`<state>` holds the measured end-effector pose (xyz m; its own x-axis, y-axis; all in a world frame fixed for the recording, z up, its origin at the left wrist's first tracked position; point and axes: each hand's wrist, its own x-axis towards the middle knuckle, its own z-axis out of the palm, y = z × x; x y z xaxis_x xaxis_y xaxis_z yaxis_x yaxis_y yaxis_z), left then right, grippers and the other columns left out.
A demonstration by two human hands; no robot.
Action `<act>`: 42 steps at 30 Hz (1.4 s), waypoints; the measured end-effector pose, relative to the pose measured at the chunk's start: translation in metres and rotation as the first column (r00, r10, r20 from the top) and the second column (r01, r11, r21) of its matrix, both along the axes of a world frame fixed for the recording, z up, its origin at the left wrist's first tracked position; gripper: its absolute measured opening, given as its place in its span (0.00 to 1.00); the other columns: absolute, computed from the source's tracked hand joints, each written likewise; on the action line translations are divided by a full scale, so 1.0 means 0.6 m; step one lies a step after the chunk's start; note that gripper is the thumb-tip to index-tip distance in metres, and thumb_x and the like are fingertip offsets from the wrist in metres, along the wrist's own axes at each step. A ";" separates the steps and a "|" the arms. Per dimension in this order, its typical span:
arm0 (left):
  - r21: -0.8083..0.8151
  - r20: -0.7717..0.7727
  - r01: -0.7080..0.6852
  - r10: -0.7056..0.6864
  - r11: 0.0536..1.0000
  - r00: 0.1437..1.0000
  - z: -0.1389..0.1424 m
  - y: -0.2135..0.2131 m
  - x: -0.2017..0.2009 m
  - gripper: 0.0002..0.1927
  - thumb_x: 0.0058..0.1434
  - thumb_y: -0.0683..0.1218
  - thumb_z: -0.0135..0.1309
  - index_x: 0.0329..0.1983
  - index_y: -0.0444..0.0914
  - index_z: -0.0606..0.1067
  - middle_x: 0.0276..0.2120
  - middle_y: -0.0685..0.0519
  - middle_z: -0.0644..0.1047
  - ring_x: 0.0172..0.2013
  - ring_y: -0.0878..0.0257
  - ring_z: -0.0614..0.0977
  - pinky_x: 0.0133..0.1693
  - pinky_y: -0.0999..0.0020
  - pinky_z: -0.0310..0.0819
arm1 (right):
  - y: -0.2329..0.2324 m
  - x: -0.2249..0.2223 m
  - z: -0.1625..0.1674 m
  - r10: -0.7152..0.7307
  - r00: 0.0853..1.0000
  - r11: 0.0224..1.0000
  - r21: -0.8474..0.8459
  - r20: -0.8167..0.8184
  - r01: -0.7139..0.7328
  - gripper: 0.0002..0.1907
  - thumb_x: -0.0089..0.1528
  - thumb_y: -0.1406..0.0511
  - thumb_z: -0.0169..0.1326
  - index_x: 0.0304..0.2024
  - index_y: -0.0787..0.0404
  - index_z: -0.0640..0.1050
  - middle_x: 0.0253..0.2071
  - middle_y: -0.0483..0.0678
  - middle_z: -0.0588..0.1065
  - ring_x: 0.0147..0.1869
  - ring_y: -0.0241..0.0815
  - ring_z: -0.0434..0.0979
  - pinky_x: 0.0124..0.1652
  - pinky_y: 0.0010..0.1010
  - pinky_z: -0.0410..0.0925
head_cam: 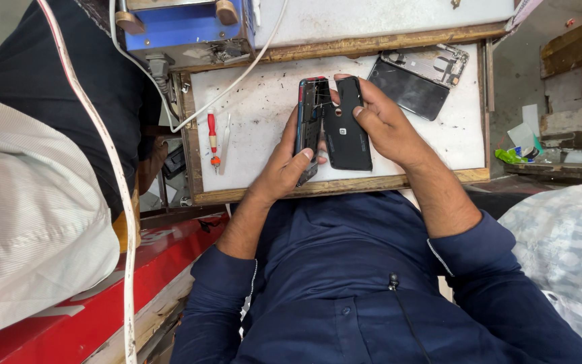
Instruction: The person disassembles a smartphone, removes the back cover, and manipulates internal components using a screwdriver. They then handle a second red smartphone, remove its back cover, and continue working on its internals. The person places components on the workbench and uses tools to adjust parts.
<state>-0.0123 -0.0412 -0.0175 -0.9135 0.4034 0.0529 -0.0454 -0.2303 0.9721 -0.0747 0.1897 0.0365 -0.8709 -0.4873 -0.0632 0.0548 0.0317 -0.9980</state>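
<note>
The left hand [284, 165] grips an opened phone body [311, 125] by its edge, holding it tilted over the white work board [257, 135]. The right hand [382, 121] clasps the black back cover [346, 135], thumb pressed on it, swung open just beside the body (the two still touch along one side). A red-handled screwdriver [213, 141] lies to the left; another dismantled phone [417, 77] rests at the board's far corner.
</note>
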 end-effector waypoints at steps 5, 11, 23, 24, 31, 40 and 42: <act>0.009 0.011 -0.008 0.008 1.000 1.000 -0.009 -0.005 0.000 0.43 0.68 0.45 0.42 0.82 0.37 0.37 0.66 0.40 0.67 0.59 0.57 0.77 0.57 0.57 0.81 | -0.001 0.001 -0.007 -0.014 0.999 1.000 0.000 0.046 0.014 0.29 0.69 0.71 0.38 0.74 0.62 0.60 0.66 0.55 0.72 0.70 0.41 0.70 0.68 0.34 0.62; 0.087 0.146 -0.051 0.038 0.995 0.989 -0.023 -0.008 0.000 0.44 0.64 0.45 0.42 0.79 0.37 0.37 0.61 0.39 0.67 0.56 0.55 0.77 0.53 0.54 0.82 | 0.008 -0.005 -0.035 -0.057 0.983 0.986 -0.145 0.176 0.083 0.29 0.68 0.72 0.38 0.74 0.61 0.61 0.65 0.55 0.73 0.66 0.40 0.72 0.66 0.35 0.66; 0.143 0.236 -0.190 0.153 0.971 0.960 -0.010 0.013 -0.006 0.33 0.67 0.38 0.42 0.75 0.32 0.52 0.64 0.42 0.69 0.64 0.58 0.72 0.65 0.60 0.67 | 0.021 0.002 -0.056 -0.127 0.941 0.931 -0.290 0.313 0.222 0.36 0.66 0.77 0.43 0.76 0.59 0.58 0.60 0.55 0.75 0.60 0.38 0.76 0.60 0.31 0.71; 0.152 0.237 -0.206 0.167 0.967 0.957 -0.007 0.015 -0.006 0.33 0.67 0.38 0.41 0.76 0.32 0.52 0.64 0.43 0.69 0.63 0.58 0.73 0.65 0.61 0.67 | 0.023 0.003 -0.055 -0.116 0.942 0.932 -0.292 0.316 0.213 0.36 0.65 0.77 0.44 0.76 0.58 0.56 0.60 0.55 0.75 0.59 0.38 0.77 0.59 0.31 0.72; 0.232 0.321 -0.306 0.224 0.923 0.920 -0.003 0.011 -0.006 0.33 0.67 0.38 0.41 0.77 0.35 0.52 0.61 0.44 0.71 0.59 0.60 0.75 0.60 0.62 0.74 | 0.021 0.007 -0.050 -0.173 0.953 0.916 -0.314 0.250 0.249 0.39 0.68 0.76 0.49 0.78 0.59 0.51 0.55 0.59 0.79 0.59 0.41 0.80 0.60 0.33 0.73; 0.211 0.327 -0.322 0.244 0.923 0.913 -0.012 0.004 -0.009 0.34 0.66 0.38 0.40 0.76 0.34 0.52 0.62 0.43 0.71 0.60 0.61 0.76 0.62 0.64 0.72 | 0.013 0.007 -0.049 -0.250 0.936 0.925 -0.224 0.249 0.307 0.36 0.67 0.79 0.49 0.75 0.61 0.56 0.53 0.59 0.80 0.57 0.41 0.81 0.58 0.31 0.74; 0.222 0.341 -0.331 0.245 0.917 0.908 -0.012 0.001 -0.008 0.34 0.66 0.38 0.40 0.76 0.33 0.53 0.61 0.43 0.72 0.59 0.61 0.76 0.62 0.64 0.72 | 0.010 0.007 -0.049 -0.276 0.922 0.924 -0.189 0.272 0.332 0.35 0.66 0.79 0.49 0.75 0.61 0.57 0.53 0.59 0.80 0.56 0.41 0.82 0.57 0.30 0.74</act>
